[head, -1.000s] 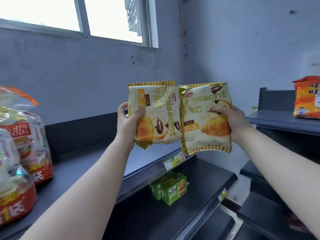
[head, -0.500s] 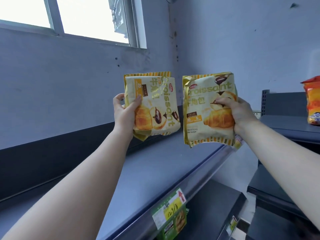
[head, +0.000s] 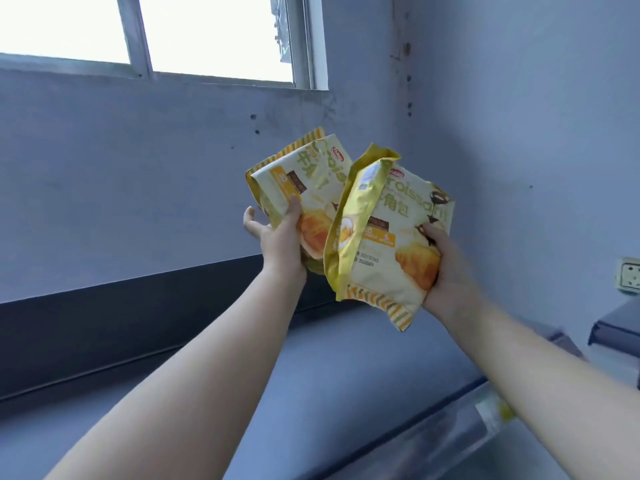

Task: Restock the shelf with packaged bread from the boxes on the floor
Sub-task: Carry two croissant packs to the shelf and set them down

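Note:
I hold two yellow-and-cream croissant bags above the top shelf [head: 346, 368], near its far right end. My left hand [head: 280, 237] grips the left croissant bag [head: 311, 181] at its lower left, thumb across the front. My right hand [head: 446, 271] grips the right croissant bag [head: 384, 237] at its lower right side. Both bags tilt back toward the wall, and the right bag overlaps the left one's right edge. Neither bag touches the shelf.
The dark shelf back panel [head: 138, 323] runs along the grey wall under a window [head: 207, 32]. A price-tag rail [head: 450, 434] lines the shelf's front edge. A neighbouring shelf corner [head: 616, 323] and a wall socket [head: 628, 275] sit at the right.
Both bags moved farther over the shelf toward the wall corner and tipped back, the right one now overlapping the left. The view swung right, so the stocked bags at left are out of sight.

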